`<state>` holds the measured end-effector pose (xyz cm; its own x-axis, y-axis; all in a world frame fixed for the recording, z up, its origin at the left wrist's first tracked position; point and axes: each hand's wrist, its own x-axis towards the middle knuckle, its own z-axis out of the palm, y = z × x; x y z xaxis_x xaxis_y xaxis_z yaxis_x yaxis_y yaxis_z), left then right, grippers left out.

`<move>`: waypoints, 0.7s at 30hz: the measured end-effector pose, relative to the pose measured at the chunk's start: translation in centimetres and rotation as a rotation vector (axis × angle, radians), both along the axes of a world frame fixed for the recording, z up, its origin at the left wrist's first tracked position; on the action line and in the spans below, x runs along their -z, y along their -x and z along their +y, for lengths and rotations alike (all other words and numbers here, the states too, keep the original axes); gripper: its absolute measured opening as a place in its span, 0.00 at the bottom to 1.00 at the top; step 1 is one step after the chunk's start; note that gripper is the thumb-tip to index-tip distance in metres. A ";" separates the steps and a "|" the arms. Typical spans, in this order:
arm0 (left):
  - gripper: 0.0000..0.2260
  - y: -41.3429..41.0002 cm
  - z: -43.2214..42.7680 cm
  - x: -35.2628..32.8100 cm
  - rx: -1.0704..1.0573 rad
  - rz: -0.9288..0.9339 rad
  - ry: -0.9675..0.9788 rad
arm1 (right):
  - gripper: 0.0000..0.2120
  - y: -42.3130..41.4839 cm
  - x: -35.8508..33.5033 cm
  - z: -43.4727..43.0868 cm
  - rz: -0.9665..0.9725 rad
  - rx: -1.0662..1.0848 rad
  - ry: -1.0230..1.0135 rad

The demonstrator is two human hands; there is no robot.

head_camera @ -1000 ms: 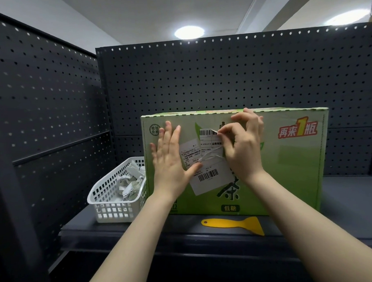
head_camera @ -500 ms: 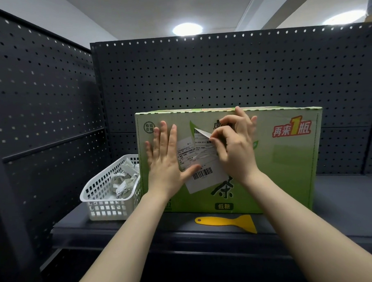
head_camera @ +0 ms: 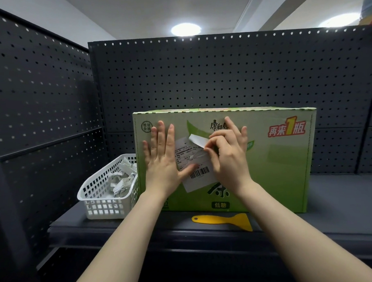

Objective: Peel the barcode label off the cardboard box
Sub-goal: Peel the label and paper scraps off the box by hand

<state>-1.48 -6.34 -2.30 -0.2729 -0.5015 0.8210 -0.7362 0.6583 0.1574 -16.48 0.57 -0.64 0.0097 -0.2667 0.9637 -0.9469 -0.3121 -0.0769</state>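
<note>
White label (head_camera: 197,161) edge curled, pinched

Left hand (head_camera: 163,163) flat, fingers spread; right hand (head_camera: 228,158) pinching, both arms outstretched.

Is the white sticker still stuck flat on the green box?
No, partly peeled. The label's top corner curls away from the box, pinched by the right hand; its barcode end still lies flat.

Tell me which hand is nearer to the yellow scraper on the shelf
Right. The right hand is up on the box, pinching the label, almost directly above the yellow scraper. The left hand lies flat on the box, farther to the left.
</note>
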 end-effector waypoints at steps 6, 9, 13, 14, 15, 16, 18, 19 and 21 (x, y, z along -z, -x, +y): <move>0.48 0.0 0.1 0.0 -0.006 0.005 0.004 | 0.09 0.0 0.3 0.5 0.008 -0.001 -0.016; 0.48 0.0 0.1 -0.1 -0.002 0.010 0.005 | 0.09 -0.1 0.5 0.6 0.000 -0.008 -0.025; 0.48 0.0 0.2 -0.1 -0.004 0.007 0.005 | 0.08 -0.4 0.9 0.8 -0.013 -0.020 -0.038; 0.48 0.0 0.2 -0.2 -0.004 0.004 0.006 | 0.08 -0.4 0.9 0.9 -0.017 -0.014 -0.047; 0.48 0.0 0.3 -0.2 -0.004 0.002 0.008 | 0.06 -0.5 1.0 1.1 -0.022 -0.006 -0.060; 0.48 0.0 0.3 -0.2 -0.007 0.000 0.010 | 0.05 -0.6 1.0 1.2 -0.026 -0.004 -0.074; 0.47 0.0 0.4 -0.1 -0.012 -0.001 0.016 | 0.05 -0.7 1.2 1.6 -0.015 -0.002 -0.095; 0.47 0.0 0.3 -0.1 -0.013 0.001 0.018 | 0.07 -0.6 1.4 1.8 0.002 -0.002 -0.101; 0.47 0.0 0.3 -0.1 -0.016 -0.001 0.017 | 0.10 -0.7 1.7 2.0 0.031 -0.011 -0.117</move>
<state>-1.46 -6.06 -2.24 -0.2661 -0.4922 0.8288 -0.7469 0.6488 0.1455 -15.80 2.60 -2.32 0.0429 -0.3773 0.9251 -0.9460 -0.3131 -0.0838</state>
